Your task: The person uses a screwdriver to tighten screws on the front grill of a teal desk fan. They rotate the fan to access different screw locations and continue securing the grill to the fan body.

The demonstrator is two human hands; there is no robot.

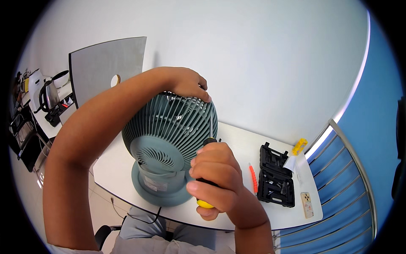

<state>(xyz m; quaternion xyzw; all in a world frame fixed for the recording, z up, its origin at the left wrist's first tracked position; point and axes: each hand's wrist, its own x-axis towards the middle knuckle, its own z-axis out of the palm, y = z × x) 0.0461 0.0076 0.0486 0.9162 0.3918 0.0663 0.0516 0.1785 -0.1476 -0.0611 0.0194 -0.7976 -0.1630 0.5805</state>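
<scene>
Hands (220, 167) — on fan (163, 146), on screwdriver (208, 141)

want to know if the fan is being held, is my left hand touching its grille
Touching: the head view shows your left hand over the top of the fan grille, thumb against its upper edge.

A pale label (155, 184) marks the stand (141, 192) of a grey-green fan (158, 148), its print too small to make out; no lettering anywhere is legible.
</scene>
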